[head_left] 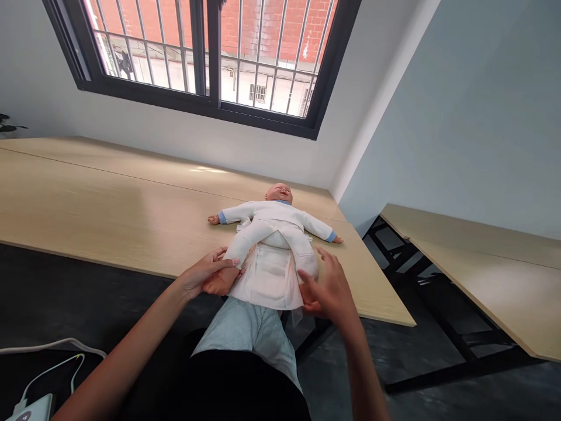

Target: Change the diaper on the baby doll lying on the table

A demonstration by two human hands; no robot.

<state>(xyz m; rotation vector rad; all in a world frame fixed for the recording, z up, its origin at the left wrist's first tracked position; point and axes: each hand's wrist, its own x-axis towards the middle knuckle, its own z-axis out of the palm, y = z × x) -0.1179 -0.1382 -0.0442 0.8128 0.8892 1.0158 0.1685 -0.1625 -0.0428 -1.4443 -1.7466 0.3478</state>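
Note:
A baby doll [274, 211] in a white top with blue cuffs lies face up on the table, its head toward the window and its legs spread toward me. Under its bottom an unfolded white diaper [269, 278] reaches to the table's front edge. My left hand [214, 269] is closed around the doll's lower leg on the left, just above the bare foot. On the other side, my right hand [326, 286] has its fingers curved around the lower leg on the right, thumb on the near side. That foot is partly hidden by the hand.
The long wooden table [87, 199] runs along the wall beneath a barred window [210, 58]. A second table [482, 269] stands to the right, across a gap. White cables [56, 345] and a white device [37, 409] are at the lower left.

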